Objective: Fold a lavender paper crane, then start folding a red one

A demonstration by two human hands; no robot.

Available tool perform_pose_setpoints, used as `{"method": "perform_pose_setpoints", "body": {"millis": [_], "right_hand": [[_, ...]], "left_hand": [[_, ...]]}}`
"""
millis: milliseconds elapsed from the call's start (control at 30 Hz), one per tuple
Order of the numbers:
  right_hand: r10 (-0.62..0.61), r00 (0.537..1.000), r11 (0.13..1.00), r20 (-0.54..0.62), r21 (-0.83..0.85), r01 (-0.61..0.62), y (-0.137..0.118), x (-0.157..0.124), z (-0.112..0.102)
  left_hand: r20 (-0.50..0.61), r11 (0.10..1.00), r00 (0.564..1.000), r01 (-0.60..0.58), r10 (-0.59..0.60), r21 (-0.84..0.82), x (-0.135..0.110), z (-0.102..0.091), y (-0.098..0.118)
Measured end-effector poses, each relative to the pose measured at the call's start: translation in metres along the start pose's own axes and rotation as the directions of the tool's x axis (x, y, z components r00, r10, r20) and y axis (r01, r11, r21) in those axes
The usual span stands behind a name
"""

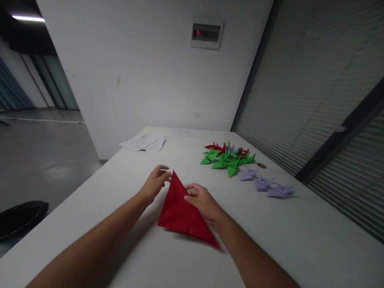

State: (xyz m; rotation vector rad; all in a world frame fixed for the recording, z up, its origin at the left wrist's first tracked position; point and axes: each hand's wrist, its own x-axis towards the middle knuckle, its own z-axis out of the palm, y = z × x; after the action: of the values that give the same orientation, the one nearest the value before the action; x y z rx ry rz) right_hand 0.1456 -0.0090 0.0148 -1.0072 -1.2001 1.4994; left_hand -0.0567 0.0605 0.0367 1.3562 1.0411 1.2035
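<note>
- I had the right hand (pixel 203 201) pinched on the slanted right edge of the red paper (pixel 180 210), thumb on the near face, the other fingers partly hidden behind it.
- My left hand (pixel 154 182) was loosely curled, its fingers part-spread just beside the paper's upper tip — I couldn't tell whether they touched it.
- Below both sets of fingers, the red triangle widened to a long lower edge, shadow beneath it, over the white table (pixel 300 234).
- Left of the left fingers, tabletop ran out to a slanting edge, with a black-lined bin (pixel 28 208) beyond and nearer me.
- Past the left fingertips, well apart, lay loose printed sheets (pixel 142 142).
- Beyond and right of the right fingers sat green paper birds (pixel 223 161); purple birds (pixel 280 191) trailed nearer — tabletop between them and my knuckles.
- Farther right, blinds (pixel 327 92) bordered the table's edge.
</note>
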Motion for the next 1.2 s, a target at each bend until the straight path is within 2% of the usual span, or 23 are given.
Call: {"method": "perform_pose_setpoints", "body": {"millis": [67, 133, 233, 300, 367, 433, 500, 567, 667, 767, 833, 933, 1067, 1200], "right_hand": [[-0.046, 0.994, 0.996, -0.099, -0.084, 0.038, 0.006, 0.005, -0.011], [-0.093, 0.980, 0.985, -0.176, -0.159, 0.065, 0.014, 0.011, -0.023], [-0.162, 0.953, 0.945, -0.258, -0.319, 0.074, 0.026, 0.020, -0.038], [-0.209, 0.932, 0.889, -0.296, -0.455, 0.055, 0.031, 0.024, -0.044], [-0.247, 0.916, 0.809, -0.317, -0.587, 0.015, 0.032, 0.025, -0.046], [-0.269, 0.911, 0.736, -0.313, -0.677, -0.015, 0.029, 0.024, -0.045], [-0.287, 0.914, 0.678, -0.287, -0.734, -0.018, 0.025, 0.021, -0.042], [-0.310, 0.919, 0.601, -0.244, -0.799, -0.010, 0.021, 0.019, -0.041], [-0.319, 0.932, 0.418, -0.170, -0.908, -0.023, 0.019, 0.016, -0.040], [-0.281, 0.955, 0.245, -0.095, -0.969, -0.024, 0.016, 0.012, -0.041], [-0.255, 0.966, 0.182, -0.051, -0.983, -0.004, 0.014, 0.009, -0.043], [-0.253, 0.967, 0.179, 0.042, -0.980, 0.089, 0.010, 0.005, -0.048], [-0.272, 0.945, 0.202, 0.182, -0.949, 0.241, 0.008, 0.005, -0.061], [-0.159, 0.951, 0.251, 0.265, -0.921, 0.298, 0.009, 0.007, -0.071]], "left_hand": [[-0.027, 0.997, 1.000, 0.016, -0.014, 0.071, 0.003, -0.006, -0.008], [-0.004, 0.983, 1.000, -0.009, 0.010, 0.181, 0.006, -0.012, -0.017], [0.138, 0.889, 0.980, -0.189, 0.143, 0.417, 0.008, -0.017, -0.028], [0.279, 0.782, 0.936, -0.337, 0.216, 0.525, 0.007, -0.016, -0.033], [0.373, 0.709, 0.895, -0.427, 0.244, 0.561, 0.004, -0.014, -0.036], [0.412, 0.685, 0.874, -0.466, 0.257, 0.561, 0.001, -0.011, -0.037], [0.464, 0.670, 0.846, -0.507, 0.264, 0.543, -0.002, -0.010, -0.038], [0.556, 0.625, 0.789, -0.578, 0.262, 0.525, -0.005, -0.010, -0.037], [0.665, 0.524, 0.704, -0.675, 0.248, 0.519, -0.007, -0.010, -0.038], [0.704, 0.453, 0.669, -0.718, 0.238, 0.529, -0.007, -0.010, -0.039], [0.714, 0.429, 0.659, -0.730, 0.236, 0.532, -0.006, -0.010, -0.041], [0.729, 0.402, 0.643, -0.747, 0.235, 0.529, -0.005, -0.011, -0.043], [0.736, 0.368, 0.636, -0.758, 0.233, 0.539, -0.004, -0.012, -0.043], [0.740, 0.358, 0.635, -0.759, 0.224, 0.543, -0.004, -0.011, -0.042]]}}
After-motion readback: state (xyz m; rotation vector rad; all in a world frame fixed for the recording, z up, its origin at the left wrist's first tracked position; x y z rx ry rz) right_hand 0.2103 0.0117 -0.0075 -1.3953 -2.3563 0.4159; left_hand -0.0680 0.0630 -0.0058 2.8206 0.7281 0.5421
